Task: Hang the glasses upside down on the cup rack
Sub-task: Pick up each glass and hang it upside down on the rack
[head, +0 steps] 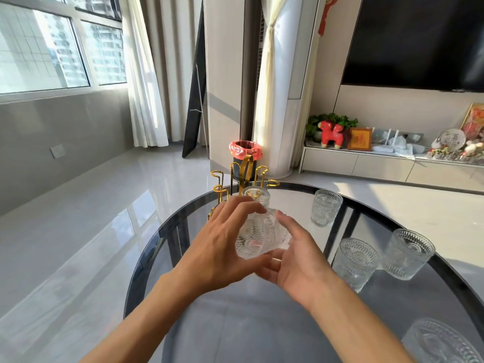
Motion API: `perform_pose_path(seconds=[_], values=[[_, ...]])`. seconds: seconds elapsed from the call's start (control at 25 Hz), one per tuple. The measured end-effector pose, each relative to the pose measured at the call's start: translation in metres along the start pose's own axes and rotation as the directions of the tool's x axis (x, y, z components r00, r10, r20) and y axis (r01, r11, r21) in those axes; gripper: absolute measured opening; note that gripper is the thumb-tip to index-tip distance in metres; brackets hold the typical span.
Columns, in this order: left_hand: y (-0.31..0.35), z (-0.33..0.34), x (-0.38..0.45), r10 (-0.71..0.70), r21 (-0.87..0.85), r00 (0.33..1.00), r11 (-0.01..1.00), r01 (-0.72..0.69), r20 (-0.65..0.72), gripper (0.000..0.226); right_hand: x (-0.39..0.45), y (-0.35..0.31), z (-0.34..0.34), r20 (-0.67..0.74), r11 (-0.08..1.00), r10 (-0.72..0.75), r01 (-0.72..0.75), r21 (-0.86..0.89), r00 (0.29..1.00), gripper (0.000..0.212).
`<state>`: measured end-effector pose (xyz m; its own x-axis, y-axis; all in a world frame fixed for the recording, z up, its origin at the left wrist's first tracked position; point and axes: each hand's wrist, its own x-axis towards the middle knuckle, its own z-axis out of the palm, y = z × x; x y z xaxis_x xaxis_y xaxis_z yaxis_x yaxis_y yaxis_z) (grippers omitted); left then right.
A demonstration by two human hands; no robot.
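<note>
**Glass held in two hands before the gold cup rack**

Window [44, 48]: far left, daylight, tall buildings beyond. White curtains [146, 74] hang beside it.

Floor [78, 218]: pale grey, glossy, reflecting the window.

Surface [262, 323]: round, dark tinted glass top with a dark rim, floor showing through it.

Gold cup rack [245, 176]: stands at the far edge of the surface, left of centre; looped wire pegs rise around a central handle. One glass on the rack [256, 196] sits upside down on a peg, base uppermost.

Left hand [222, 247]: fingers spread over the near and left side of the held glass [262, 237], thumb under it.

Held glass: clear, embossed, tilted on its side between both hands, above the surface and just in front of the rack; blurred, so its mouth direction cannot be told with certainty.

Right hand [296, 258]: cupped against the right and lower side of the same glass, fingers partly open.

Bin [245, 155]: on the floor behind the rack, lined with a red bag.

Four loose glasses, upright on the surface, right of the hands: far glass [326, 208], middle glass [356, 263], right glass [407, 254], nearest glass [440, 341], partly cut by the frame's bottom edge.

Television [419, 40]: dark screen, upper right, above a low cabinet [366, 163] carrying a red toy figure [331, 133].
</note>
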<state>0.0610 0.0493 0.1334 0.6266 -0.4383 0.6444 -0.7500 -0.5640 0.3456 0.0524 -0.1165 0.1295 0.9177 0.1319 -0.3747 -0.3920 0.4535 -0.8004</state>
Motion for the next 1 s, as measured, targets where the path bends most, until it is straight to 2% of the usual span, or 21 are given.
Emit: perform_pose_path(seconds=[0.08,0.16,0.24,0.32,0.36,0.44,0.56,0.72,0.8,0.88,1.0], values=[[-0.006,-0.002,0.018,-0.04,-0.094,0.999,0.995,0.043,0.032,0.051,0.005,-0.023,-0.008,-0.097,0.986,-0.152,0.144,-0.089,0.984,0.043],[-0.02,-0.004,0.042,-0.131,-0.092,0.991,0.987,0.13,-0.004,0.044,0.014,-0.049,-0.016,-0.177,0.92,-0.354,0.308,-0.242,0.918,0.048],[-0.04,-0.004,0.07,-0.2,0.013,0.979,0.98,0.201,-0.051,0.041,0.028,-0.074,-0.022,-0.217,0.803,-0.541,0.422,-0.422,0.813,0.046],[-0.063,0.0,0.097,-0.227,0.152,0.974,0.962,0.225,-0.002,0.041,0.046,-0.095,-0.027,-0.16,0.655,-0.671,0.477,-0.586,0.724,0.04],[-0.075,0.003,0.108,-0.22,0.22,0.974,0.954,0.205,0.047,0.042,0.057,-0.103,-0.029,-0.101,0.581,-0.702,0.485,-0.654,0.705,0.041],[-0.095,0.01,0.126,-0.201,0.297,0.97,0.943,0.152,0.138,0.043,0.079,-0.115,-0.032,0.031,0.414,-0.726,0.473,-0.777,0.687,0.05],[-0.116,0.02,0.137,-0.194,0.286,0.965,0.948,0.138,0.175,0.041,0.111,-0.121,-0.036,0.22,0.138,-0.709,0.438,-0.888,0.67,0.059],[-0.129,0.026,0.135,-0.149,0.206,0.983,0.971,0.124,0.111,0.047,0.137,-0.11,-0.043,0.311,-0.071,-0.635,0.348,-0.935,0.707,0.062],[-0.128,0.025,0.135,-0.145,0.193,0.984,0.973,0.123,0.105,0.051,0.143,-0.101,-0.046,0.342,-0.149,-0.593,0.318,-0.936,0.729,0.062],[-0.128,0.025,0.135,-0.166,0.204,0.98,0.969,0.141,0.109,0.054,0.149,-0.093,-0.049,0.35,-0.183,-0.551,0.299,-0.937,0.758,0.062],[-0.127,0.024,0.134,-0.187,0.201,0.975,0.966,0.161,0.122,0.058,0.155,-0.087,-0.056,0.306,-0.127,-0.518,0.282,-0.951,0.799,0.059]])
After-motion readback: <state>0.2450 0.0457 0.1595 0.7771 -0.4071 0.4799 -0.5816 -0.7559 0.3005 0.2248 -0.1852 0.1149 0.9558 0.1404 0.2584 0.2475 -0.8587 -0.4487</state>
